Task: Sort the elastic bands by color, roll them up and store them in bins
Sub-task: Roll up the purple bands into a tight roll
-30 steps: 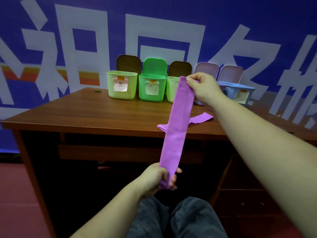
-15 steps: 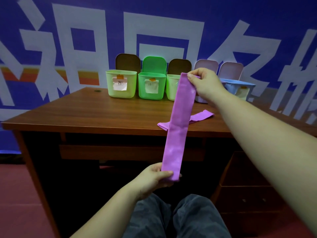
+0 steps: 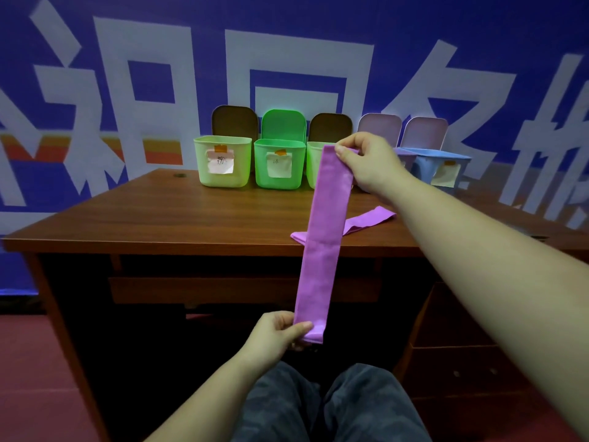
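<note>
I hold a purple band stretched flat between my hands — my right hand pinches its top end up by the bins, my left hand pinches the bottom end low over my lap. A second purple band lies on the wooden surface — behind the held one.

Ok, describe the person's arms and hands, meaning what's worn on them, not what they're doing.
Both forearms are bare, with no sleeves in view. The left hand and right hand wear no gloves, and no rings, watch or wristbands are visible. Dark grey trousers cover the knees below.
</note>
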Available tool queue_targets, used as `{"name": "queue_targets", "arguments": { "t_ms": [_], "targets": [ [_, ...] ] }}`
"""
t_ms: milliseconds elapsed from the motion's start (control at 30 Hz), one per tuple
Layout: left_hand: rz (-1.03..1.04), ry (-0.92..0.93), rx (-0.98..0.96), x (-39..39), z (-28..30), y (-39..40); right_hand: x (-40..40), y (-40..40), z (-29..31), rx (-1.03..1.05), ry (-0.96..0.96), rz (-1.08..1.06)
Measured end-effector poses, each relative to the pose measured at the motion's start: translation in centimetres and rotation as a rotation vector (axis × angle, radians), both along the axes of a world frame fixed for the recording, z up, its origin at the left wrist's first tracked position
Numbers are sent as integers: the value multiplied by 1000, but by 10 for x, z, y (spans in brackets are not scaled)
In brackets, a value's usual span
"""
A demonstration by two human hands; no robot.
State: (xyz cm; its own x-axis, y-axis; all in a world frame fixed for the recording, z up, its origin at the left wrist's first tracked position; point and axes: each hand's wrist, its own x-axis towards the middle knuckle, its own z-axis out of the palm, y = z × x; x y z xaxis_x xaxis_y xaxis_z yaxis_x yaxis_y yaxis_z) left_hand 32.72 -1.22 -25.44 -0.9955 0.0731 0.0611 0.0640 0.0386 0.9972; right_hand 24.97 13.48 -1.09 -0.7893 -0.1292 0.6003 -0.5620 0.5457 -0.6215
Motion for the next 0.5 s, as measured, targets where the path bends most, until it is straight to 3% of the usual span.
{"name": "queue_targets", "arguments": {
  "t_ms": [133,233,333,400,500],
  "targets": [
    [-42,12,-57,-1,1,2,3,-1,0,-31,-6,11],
    [-76,16,-208,-3,11,1,7,1,2,-42,-56,53],
    [254,103,-327,-2,34,-4,13,3,0,-13,-186,152],
    [430,225,-188,2,55,-4,17,2,-6,25,-242,179],
    [392,278,167,11,88,6,20,1,-23,18,-275,205]
  ]
}}
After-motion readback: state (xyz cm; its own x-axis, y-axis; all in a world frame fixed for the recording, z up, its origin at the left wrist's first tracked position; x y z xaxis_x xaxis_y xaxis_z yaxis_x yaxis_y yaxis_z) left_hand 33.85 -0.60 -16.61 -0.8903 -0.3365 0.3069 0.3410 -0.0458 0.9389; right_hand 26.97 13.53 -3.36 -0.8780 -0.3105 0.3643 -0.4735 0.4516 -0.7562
